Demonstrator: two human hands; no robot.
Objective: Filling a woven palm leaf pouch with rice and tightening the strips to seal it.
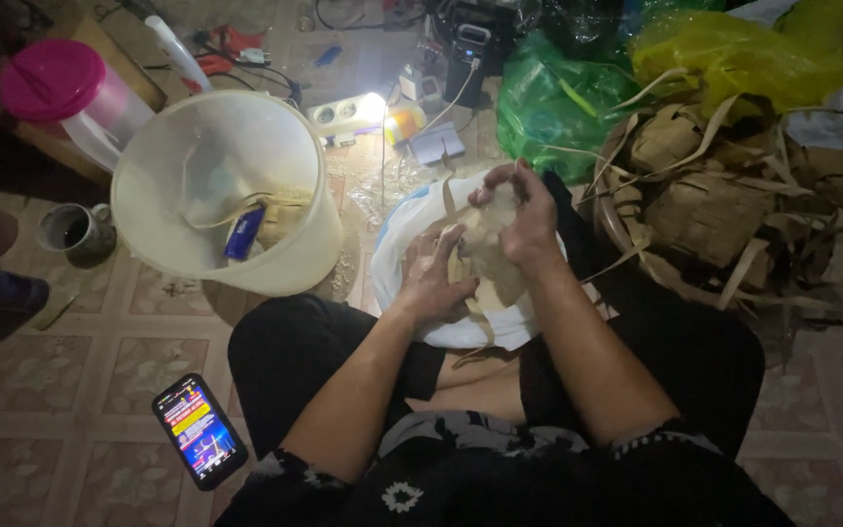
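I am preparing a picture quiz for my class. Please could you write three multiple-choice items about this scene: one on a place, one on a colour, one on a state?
1. Where does the phone lie?
A. inside the bucket
B. on the tiled floor by the person's left knee
C. on the basket

2. What colour is the lid of the jug at top left?
A. pink
B. blue
C. black

3. What is the state of the phone's screen?
A. dark
B. lit
C. covered by a cloth

Answers:
1 B: it rests flat on the tiles beside the black trouser leg, apart from the pale bucket.
2 A: the round lid is bright pink.
3 B: the screen glows with coloured pictures.

Meanwhile the left hand and the right hand hold a woven leaf pouch together.
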